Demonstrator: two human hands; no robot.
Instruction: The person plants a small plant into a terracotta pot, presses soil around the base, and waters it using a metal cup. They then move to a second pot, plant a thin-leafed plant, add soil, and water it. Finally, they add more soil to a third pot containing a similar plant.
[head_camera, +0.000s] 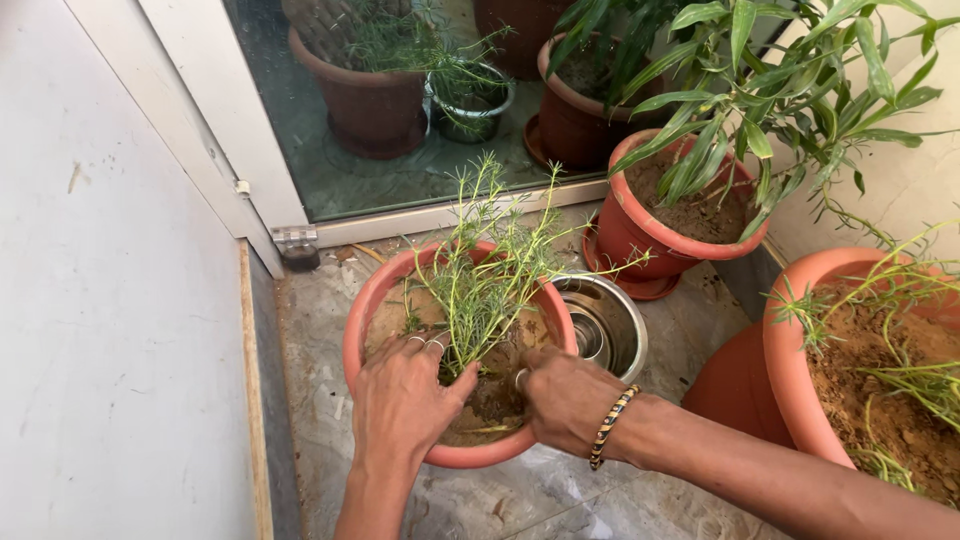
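Here, seen from above:

Work in hand: both hands are pressing into the brown soil (500, 405) at the foot of a thin, feathery green plant (487, 275); the plant is already standing upright in the soil, so the setting-in looks done, and I judge the firming of the earth around the stem is what is left.

Left hand (403, 400): it is lying palm down on the soil just left of the stem, fingers spread and curled into the earth, clamping on nothing that I can make out.

Right hand (567, 397): wearing a striped bangle at the wrist, it is pushing into the soil on the right of the stem with fingers bunched together; whether it is pinching anything is hidden.

Where the plant is sitting: in the middle of a round terracotta-coloured plastic pot (372, 305), which is standing on the grey stone floor (560, 495) near the glass door.

How the plant is looking: wispy, needle-leaved, leaning a little, pale green; the soil is looking dry and lumpy.

Around it: a shiny round steel bowl (612, 325) is touching the pot's right side; a taller broad-leaved plant in a red-orange pot (640, 235) is standing behind.
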